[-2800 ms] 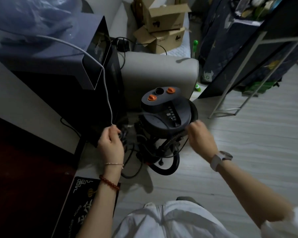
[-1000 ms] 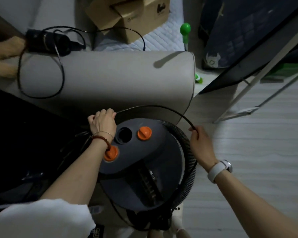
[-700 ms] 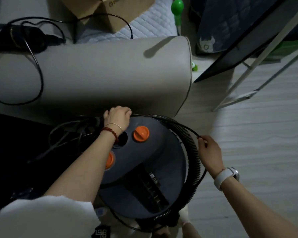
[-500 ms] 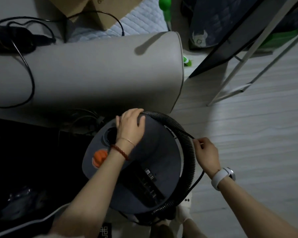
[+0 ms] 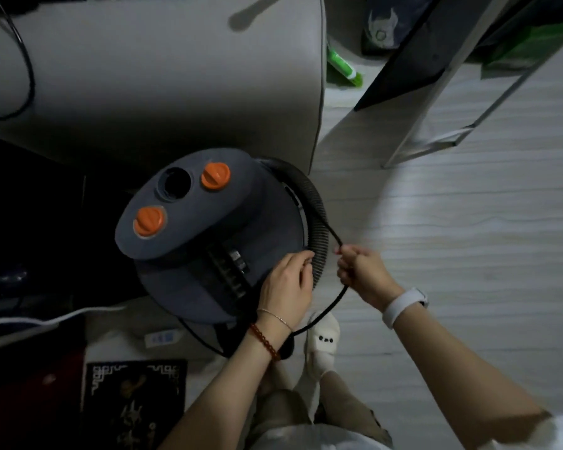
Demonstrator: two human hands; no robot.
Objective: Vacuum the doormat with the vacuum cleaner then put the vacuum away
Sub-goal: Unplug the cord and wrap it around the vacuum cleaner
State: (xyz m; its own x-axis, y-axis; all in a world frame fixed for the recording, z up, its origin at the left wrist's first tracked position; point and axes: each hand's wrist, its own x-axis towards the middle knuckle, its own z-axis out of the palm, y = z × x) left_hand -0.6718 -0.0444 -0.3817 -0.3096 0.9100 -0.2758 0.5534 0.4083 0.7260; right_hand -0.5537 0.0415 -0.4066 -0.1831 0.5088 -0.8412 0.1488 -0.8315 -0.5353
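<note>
The round dark grey vacuum cleaner (image 5: 205,241), with two orange knobs and an open port on top, stands on the floor below me. Its ribbed black hose (image 5: 316,216) is coiled around the right side of the body. A thin black power cord (image 5: 330,302) loops outside the hose. My right hand (image 5: 359,272) is shut on that cord just right of the hose. My left hand (image 5: 286,284) rests on the vacuum's front right edge, fingertips at the hose; whether it grips anything is unclear. A dark doormat (image 5: 134,404) with pale patterns lies at lower left.
A grey cushioned sofa arm (image 5: 163,69) sits right behind the vacuum. A dark cabinet (image 5: 30,206) is to the left. A white metal frame (image 5: 442,92) stands at upper right on pale wood floor (image 5: 468,238). My white slipper (image 5: 322,342) is beside the vacuum.
My left hand left the top of the vacuum and came down to its front right edge beside the hose. My right hand still holds the cord, now lower and closer to the body.
</note>
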